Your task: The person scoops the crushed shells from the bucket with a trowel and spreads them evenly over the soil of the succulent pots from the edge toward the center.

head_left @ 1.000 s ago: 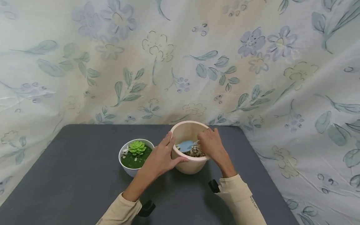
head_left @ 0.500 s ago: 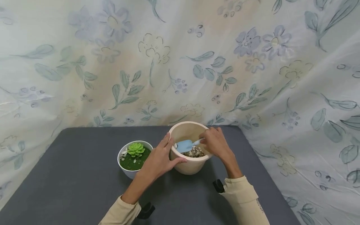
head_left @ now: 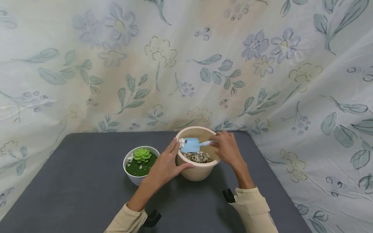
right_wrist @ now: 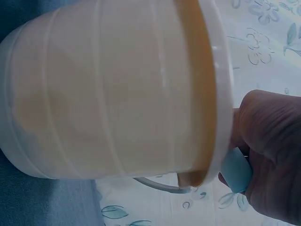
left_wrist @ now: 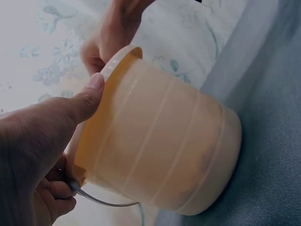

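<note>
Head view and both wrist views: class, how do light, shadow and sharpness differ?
Head view: fairly even light, soft shadows on the table beside the bucket; left wrist view: dimmer, left hand darkest near the picture's edge; right wrist view: also dim, right hand shaded, bucket wall looking soft.

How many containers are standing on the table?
2: the cream bucket, its rim held by the left hand, and the white bowl with the green plant, left of the bucket in the head view. Anything behind them may be hidden.
</note>
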`<action>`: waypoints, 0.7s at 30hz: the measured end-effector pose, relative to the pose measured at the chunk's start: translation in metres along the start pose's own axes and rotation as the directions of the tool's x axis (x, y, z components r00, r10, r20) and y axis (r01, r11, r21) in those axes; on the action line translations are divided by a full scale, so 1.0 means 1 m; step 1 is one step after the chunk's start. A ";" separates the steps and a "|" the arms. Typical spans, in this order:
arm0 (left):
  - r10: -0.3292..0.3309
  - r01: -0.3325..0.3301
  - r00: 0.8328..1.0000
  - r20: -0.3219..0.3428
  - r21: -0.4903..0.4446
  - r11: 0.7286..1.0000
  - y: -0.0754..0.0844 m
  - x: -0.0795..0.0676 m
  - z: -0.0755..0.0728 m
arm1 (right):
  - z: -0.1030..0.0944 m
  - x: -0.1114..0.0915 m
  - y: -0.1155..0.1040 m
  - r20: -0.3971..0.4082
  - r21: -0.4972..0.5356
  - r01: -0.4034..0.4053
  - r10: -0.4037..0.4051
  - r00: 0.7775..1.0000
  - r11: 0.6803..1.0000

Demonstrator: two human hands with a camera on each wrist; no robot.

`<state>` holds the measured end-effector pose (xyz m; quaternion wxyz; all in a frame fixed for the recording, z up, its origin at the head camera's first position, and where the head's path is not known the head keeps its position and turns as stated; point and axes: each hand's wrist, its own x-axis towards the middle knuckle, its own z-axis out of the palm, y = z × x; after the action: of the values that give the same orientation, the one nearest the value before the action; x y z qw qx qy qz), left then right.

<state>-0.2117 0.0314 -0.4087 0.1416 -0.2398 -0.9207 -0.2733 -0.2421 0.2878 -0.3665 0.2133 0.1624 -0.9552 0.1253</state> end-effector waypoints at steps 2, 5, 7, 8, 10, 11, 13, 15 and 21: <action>-0.007 0.007 1.000 -0.003 -0.014 1.000 0.000 -0.001 0.000 | -0.002 -0.002 0.001 -0.022 0.020 -0.014 0.014 1.000 1.000; -0.018 0.017 1.000 -0.005 -0.039 0.999 -0.001 -0.001 0.000 | -0.007 -0.005 0.003 -0.030 0.040 -0.041 0.042 0.999 0.998; -0.026 0.026 1.000 0.001 -0.049 0.998 -0.001 -0.002 0.000 | -0.010 -0.008 0.004 -0.028 0.047 -0.061 0.063 0.998 0.997; -0.029 0.029 1.000 0.006 -0.052 0.998 -0.001 -0.002 -0.001 | -0.012 -0.009 0.005 -0.026 0.054 -0.072 0.073 0.997 0.996; -0.025 0.026 0.999 0.020 -0.048 0.999 -0.002 -0.001 -0.002 | -0.017 -0.012 0.006 -0.033 0.059 -0.084 0.086 0.996 0.995; -0.022 0.023 0.999 0.028 -0.047 0.999 -0.003 -0.001 -0.003 | -0.020 -0.014 0.007 -0.039 0.064 -0.087 0.090 0.995 0.994; -0.008 0.010 0.999 0.041 -0.049 0.999 -0.004 -0.001 -0.005 | -0.025 -0.017 0.007 -0.054 0.071 -0.094 0.098 0.994 0.993; 0.009 -0.007 0.999 0.044 -0.051 0.999 -0.006 -0.001 -0.007 | -0.031 -0.019 0.006 -0.070 0.076 -0.098 0.104 0.992 0.992; 0.017 -0.017 1.000 -0.015 -0.038 0.999 -0.015 -0.007 -0.017 | -0.044 -0.023 -0.002 -0.063 0.085 -0.095 0.100 0.993 0.992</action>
<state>-0.2112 0.0085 -0.4043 0.1459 -0.2483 -0.9123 -0.2911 -0.2058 0.3057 -0.3376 0.2321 0.1199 -0.9484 0.1799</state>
